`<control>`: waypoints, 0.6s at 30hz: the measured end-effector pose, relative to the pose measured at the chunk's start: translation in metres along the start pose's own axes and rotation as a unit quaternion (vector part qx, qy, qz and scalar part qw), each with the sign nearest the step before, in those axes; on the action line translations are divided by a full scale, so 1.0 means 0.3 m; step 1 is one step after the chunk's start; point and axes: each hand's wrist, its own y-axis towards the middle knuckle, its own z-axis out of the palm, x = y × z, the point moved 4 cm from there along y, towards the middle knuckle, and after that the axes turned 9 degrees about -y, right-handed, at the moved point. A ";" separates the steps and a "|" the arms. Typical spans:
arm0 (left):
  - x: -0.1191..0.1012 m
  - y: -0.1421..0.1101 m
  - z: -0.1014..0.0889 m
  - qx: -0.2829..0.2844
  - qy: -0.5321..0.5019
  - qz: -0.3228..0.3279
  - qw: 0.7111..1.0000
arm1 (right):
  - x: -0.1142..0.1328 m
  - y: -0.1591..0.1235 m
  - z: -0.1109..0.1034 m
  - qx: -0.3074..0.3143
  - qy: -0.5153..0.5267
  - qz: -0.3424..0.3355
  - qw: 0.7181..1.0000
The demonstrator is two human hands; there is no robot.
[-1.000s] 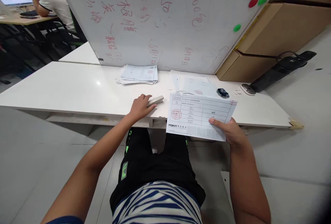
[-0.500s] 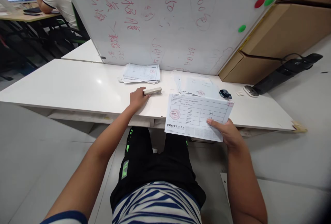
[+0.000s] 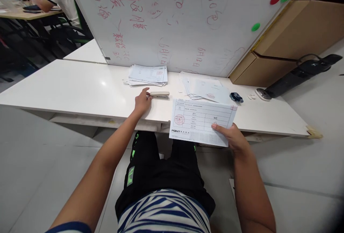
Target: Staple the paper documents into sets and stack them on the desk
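My left hand (image 3: 143, 101) rests on the table at the left end of a beige stapler (image 3: 160, 94). Its thumb and index finger are apart around that end, not closed on it; whether they touch it is hard to see. The stapler lies flat on the white top. My right hand (image 3: 236, 138) grips the right edge of a printed document (image 3: 197, 122), thumb on top, other fingers hidden beneath. The document bears a table, a round red stamp and "PONY" lettering, and is held tilted over the table's front edge. Whether it is one sheet or several, I cannot tell.
A stack of papers (image 3: 147, 74) lies behind the stapler; looser papers (image 3: 205, 89) spread right of it. A whiteboard (image 3: 172, 21) stands along the back. At right are a dark watch-like object (image 3: 236, 97), a mouse (image 3: 262, 94), a black bottle (image 3: 298, 77) and cardboard boxes (image 3: 301, 28).
My left hand has drawn back slightly leftward and its fingers have loosened from the stapler, which now lies straighter. My right hand has shifted the document slightly left.
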 end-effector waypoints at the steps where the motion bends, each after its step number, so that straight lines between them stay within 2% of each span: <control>1: -0.001 -0.001 -0.001 -0.003 -0.008 -0.003 1.000 | -0.002 0.002 0.002 0.001 -0.001 0.002 1.000; 9: 0.008 0.001 0.003 -0.019 -0.040 -0.017 0.999 | -0.002 0.010 0.013 0.004 -0.002 0.005 1.000; 18: 0.011 0.006 0.005 -0.008 -0.002 -0.005 1.000 | -0.020 0.020 0.016 0.003 0.003 0.014 1.000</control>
